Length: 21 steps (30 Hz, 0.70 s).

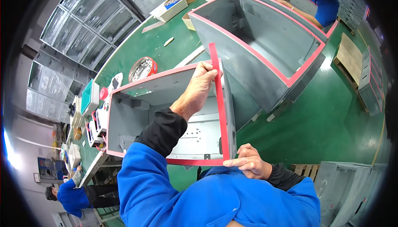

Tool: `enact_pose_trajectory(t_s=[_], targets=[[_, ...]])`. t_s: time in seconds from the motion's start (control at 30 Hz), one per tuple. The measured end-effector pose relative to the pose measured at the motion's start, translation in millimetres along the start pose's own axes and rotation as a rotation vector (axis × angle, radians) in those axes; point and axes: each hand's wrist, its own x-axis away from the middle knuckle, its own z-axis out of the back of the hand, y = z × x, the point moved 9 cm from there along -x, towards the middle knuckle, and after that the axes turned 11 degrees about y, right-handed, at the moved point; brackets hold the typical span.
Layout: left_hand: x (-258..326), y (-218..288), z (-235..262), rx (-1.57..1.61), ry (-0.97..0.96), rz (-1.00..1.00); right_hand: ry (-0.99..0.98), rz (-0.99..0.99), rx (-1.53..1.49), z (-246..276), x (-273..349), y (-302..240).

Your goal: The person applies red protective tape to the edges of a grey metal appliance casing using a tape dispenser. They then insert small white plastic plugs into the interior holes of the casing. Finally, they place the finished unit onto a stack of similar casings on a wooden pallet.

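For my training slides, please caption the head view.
Left hand pinching a red strip along a grey box; right hand touching its near right corner.

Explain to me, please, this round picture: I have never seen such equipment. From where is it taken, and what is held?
There is no machine, only a person's two bare hands. A wide fisheye camera worn on the head looks down, so straight edges look bent. The left hand pinches a red strip near its upper end, at the right side of an open grey box. The right hand touches the near right corner of that box with an outstretched finger. On the green table stand a round red tub and a white tray. A larger grey box with a red rim stands beyond.
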Motion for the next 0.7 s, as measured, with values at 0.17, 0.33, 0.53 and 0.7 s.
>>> enact_pose_trajectory(t_s=[0.17, 0.33, 0.53, 0.7], targets=[[-21, 5, -10, 0.019, 0.053, -0.076, -0.009, -0.026, 0.039, 2, -3, -2], [-49, 22, 12, -0.079, 0.147, -0.219, 0.029, -0.012, 0.027, 3, -1, -3], [-73, 20, 20, -0.242, 0.108, -0.339, 0.015, -0.017, 0.042, 2, -5, -5], [-84, 7, 26, -0.571, 0.173, -0.422, 0.004, -0.031, 0.046, 1, -5, -4]])
